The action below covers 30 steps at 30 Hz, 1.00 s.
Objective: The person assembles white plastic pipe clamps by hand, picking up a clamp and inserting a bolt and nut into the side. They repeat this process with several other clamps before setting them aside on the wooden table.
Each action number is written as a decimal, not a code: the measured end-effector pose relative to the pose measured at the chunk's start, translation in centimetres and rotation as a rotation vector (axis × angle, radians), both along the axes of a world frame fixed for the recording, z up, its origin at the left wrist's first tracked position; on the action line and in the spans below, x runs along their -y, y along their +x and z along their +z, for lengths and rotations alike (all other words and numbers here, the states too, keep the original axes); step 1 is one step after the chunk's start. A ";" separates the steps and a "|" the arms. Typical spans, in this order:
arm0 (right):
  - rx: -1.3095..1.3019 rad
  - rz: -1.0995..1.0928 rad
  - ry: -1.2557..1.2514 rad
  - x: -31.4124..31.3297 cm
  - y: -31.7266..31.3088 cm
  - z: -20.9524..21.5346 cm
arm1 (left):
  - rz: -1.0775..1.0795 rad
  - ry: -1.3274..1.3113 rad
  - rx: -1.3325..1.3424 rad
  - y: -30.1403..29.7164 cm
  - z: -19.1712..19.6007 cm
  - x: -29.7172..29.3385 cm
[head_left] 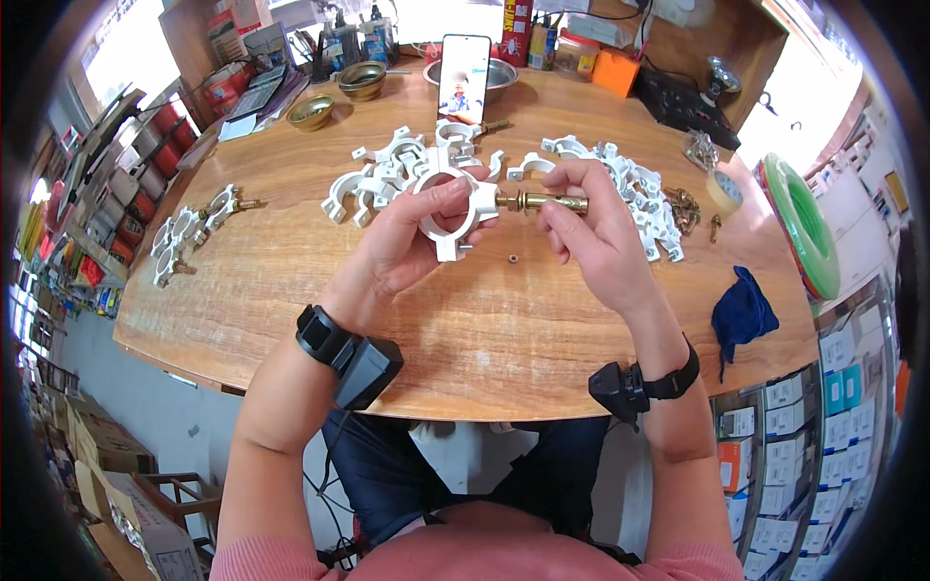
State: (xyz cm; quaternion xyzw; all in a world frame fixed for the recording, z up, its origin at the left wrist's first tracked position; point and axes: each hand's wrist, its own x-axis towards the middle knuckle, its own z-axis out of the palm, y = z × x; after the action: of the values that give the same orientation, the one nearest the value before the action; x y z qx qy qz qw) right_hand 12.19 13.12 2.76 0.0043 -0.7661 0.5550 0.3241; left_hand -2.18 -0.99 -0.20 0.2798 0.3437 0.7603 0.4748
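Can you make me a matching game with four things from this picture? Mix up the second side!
1. phone
2. cloth
3. ring clamp being held
4. bolt being held

A. dark blue and crumpled
B. gold-coloured, in the right hand's fingers
C. standing up, screen lit
D. white, in the left hand

Pairs: 1-C, 2-A, 3-D, 4-B

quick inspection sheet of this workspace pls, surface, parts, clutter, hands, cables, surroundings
Surface: wooden table, pale scuff-like marks
Job's things: white ring clamp with brass-coloured bolt at its right side; loose white clamp parts beyond; more clamps at left
Clutter: upright phone, blue cloth, tape roll
Hands: left hand holds the ring clamp; right hand grips the bolt
Cables: black cable below left wrist device
Surroundings: stocked shelves, cardboard boxes
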 end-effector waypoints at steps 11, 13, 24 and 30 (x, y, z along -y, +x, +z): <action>0.156 0.055 -0.049 -1.3 -0.2 -0.1 | -0.056 0.040 0.049 -0.1 0.2 0.0; 0.164 0.146 -0.207 -1.4 -0.3 -0.2 | -0.058 0.042 0.048 -0.3 0.1 0.1; 0.214 0.024 -0.208 -1.6 -0.6 -0.1 | -0.037 0.060 0.060 -0.7 -0.1 0.0; 0.177 0.024 -0.323 -1.8 -0.7 -0.3 | 0.009 0.034 0.079 -0.6 0.1 0.0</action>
State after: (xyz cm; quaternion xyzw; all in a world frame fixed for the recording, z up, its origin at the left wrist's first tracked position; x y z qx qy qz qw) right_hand 11.46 14.93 2.45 -0.0877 -0.6925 0.6728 0.2452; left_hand -2.80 -1.01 -0.06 0.2561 0.3129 0.7788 0.4796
